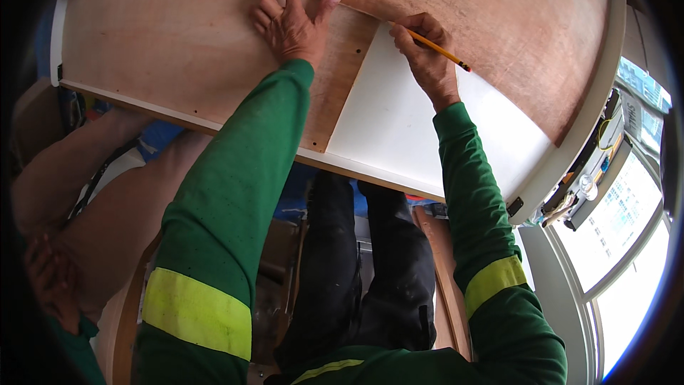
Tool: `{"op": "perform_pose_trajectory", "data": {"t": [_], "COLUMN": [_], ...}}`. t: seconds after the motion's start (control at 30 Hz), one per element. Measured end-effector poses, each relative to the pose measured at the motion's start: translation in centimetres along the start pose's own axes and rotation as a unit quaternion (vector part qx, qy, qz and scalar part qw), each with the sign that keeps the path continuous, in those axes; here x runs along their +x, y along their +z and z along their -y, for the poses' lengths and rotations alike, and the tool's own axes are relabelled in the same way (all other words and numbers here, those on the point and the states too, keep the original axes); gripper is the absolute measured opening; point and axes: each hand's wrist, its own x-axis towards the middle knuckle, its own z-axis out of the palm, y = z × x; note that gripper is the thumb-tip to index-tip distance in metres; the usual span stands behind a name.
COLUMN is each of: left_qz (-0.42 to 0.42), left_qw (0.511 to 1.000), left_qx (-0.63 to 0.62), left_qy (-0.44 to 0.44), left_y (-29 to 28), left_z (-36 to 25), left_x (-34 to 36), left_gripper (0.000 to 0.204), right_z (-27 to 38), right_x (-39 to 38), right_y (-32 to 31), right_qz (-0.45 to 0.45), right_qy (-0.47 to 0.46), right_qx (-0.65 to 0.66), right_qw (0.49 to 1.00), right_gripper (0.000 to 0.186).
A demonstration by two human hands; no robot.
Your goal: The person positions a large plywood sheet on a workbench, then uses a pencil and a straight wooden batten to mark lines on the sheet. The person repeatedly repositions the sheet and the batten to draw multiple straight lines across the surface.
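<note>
In my right hand [429,53] is a yellow pencil [445,53], pinched between thumb and fingers. Its tip meets the curved edge of a reddish-brown plywood sheet [499,21], where the sheet borders a white panel surface [406,107]. To the left, my left hand [296,25] rests with fingers spread across the edge of that same sheet, holding nothing. Under this hand lies a lighter plywood piece [178,50] with small dark holes along its near side. Its straight right end lies against the white area.
A pale rim [605,64] curves around the panel's right side. Another person's bare legs [114,199] and hand [53,278] are at the left, below the panel. My legs [356,264] are beneath its near edge [370,177]. A cluttered ledge [588,178] stands by windows at right.
</note>
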Motion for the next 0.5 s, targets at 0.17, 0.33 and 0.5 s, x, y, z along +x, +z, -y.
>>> {"op": "perform_pose_trajectory", "data": {"t": [0.17, 0.33, 0.5], "left_qz": [0.003, 0.010, 0.006], "left_qw": [1.000, 1.000, 1.000], "left_qx": [-0.016, -0.004, -0.006], "left_qy": [0.000, 0.000, 0.003], "left_y": [0.10, 0.08, 0.19], "left_z": [-0.12, -0.11, -0.09], "left_x": [-0.06, -0.08, -0.03], "left_gripper": [0.092, 0.093, 0.093], "right_z": [-0.32, -0.47, -0.47], "right_x": [0.39, 0.42, 0.59], "right_y": [0.55, 0.59, 0.74], "right_qz": [-0.021, -0.018, -0.025], "right_qy": [-0.009, -0.034, -0.027], "right_qx": [-0.022, -0.048, -0.035], "right_qw": [1.000, 0.998, 0.999], "right_gripper": [0.023, 0.024, 0.024]}}
